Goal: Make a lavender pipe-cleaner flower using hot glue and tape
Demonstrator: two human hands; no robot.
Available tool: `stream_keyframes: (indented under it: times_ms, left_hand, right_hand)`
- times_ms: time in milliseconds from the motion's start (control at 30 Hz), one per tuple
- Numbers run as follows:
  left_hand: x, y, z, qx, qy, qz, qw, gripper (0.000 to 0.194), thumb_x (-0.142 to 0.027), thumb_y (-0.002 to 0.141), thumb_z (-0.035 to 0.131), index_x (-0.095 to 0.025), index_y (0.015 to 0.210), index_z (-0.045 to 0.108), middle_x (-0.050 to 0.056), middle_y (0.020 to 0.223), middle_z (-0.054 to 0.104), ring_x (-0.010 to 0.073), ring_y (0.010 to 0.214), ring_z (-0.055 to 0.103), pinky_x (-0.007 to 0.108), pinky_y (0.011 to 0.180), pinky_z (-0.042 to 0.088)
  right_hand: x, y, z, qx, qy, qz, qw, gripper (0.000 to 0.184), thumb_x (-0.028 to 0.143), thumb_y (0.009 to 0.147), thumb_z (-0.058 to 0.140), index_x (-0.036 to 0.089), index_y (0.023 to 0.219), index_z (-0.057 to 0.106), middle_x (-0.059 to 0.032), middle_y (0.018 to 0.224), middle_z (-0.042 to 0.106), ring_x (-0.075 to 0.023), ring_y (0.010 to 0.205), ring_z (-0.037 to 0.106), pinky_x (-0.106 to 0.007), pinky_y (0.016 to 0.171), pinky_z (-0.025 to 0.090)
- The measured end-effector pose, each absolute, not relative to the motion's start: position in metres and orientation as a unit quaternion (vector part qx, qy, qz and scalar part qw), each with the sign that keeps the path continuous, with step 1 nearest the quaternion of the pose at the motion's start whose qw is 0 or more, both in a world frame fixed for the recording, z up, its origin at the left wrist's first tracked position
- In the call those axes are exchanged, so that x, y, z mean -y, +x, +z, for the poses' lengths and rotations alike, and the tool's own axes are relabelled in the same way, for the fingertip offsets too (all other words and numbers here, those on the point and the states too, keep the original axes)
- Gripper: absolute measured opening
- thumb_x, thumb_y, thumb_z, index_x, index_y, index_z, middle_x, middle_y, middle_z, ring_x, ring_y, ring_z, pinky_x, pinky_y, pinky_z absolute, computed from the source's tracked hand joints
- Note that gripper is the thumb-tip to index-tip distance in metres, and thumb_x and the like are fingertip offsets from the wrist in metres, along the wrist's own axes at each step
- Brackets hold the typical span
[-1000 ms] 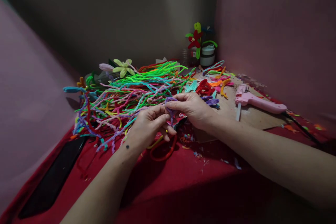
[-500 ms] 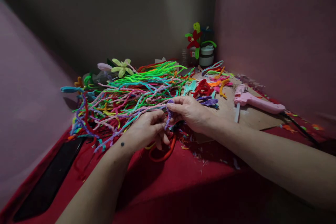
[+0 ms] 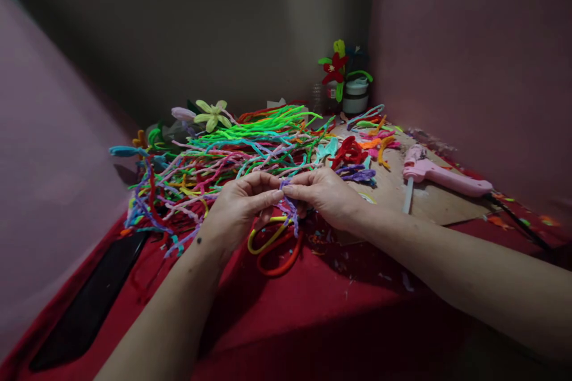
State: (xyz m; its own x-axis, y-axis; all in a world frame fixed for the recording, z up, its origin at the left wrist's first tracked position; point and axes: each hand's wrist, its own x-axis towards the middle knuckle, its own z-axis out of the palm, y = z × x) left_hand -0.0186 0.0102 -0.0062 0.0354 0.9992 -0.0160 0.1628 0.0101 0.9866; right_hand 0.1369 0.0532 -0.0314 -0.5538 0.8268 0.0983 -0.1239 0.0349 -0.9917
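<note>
A purple pipe cleaner (image 3: 290, 208), bent and twisted, is pinched between my two hands near the middle of the view, with its ends hanging down. My left hand (image 3: 241, 202) grips its top with thumb and forefinger. From the other side, my right hand (image 3: 328, 193) pinches the same spot, so the fingertips almost meet. Just below lie the scissors with one yellow handle loop (image 3: 261, 244) and one red handle loop (image 3: 281, 271); their blades are hidden. Behind my hands spreads a heap of many-coloured pipe cleaners (image 3: 250, 149).
To the right, a pink glue gun (image 3: 451, 178) rests on a brown board (image 3: 433, 208) beside bent purple pieces (image 3: 357, 174) and red pieces (image 3: 348, 152). A long black object (image 3: 89, 303) lies at left on the red cloth (image 3: 313, 321). A lidded cup (image 3: 356, 95) stands at the back.
My left hand has come up and its thumb and forefinger now pinch the purple pipe cleaner's top beside my right. The yellow loop below has come into fuller view.
</note>
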Motion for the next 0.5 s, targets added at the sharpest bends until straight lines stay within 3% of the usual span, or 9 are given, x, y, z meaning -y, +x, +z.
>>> stream_keyframes:
  times_ms: [233,500]
  left_hand:
    - [-0.0100,-0.0134,-0.0041,-0.541,0.562,0.427,0.458,0.024,-0.022,0.064,0.073,-0.014,0.086,0.065,-0.001,0.072,0.062,0.0065,0.054,0.050,0.018,0.048,0.039]
    - [-0.0077,-0.0124,-0.0019,-0.563,0.558,0.404,0.456,0.021,-0.020,0.062,0.073,-0.013,0.081,0.065,-0.002,0.065,0.061,0.0056,0.047,0.049,0.018,0.046,0.041]
  right_hand:
    - [-0.0543,0.1381,-0.0350,0.609,-0.262,0.664,0.347,0.028,0.030,0.076,0.057,0.015,0.052,0.054,0.0061,0.041,0.041,-0.0053,0.038,0.031,-0.022,0.041,0.023]
    - [-0.0545,0.1370,-0.0374,0.584,-0.273,0.686,0.336,0.029,0.029,0.071,0.061,0.015,0.047,0.050,0.0065,0.040,0.041,-0.0047,0.037,0.031,-0.023,0.041,0.021]
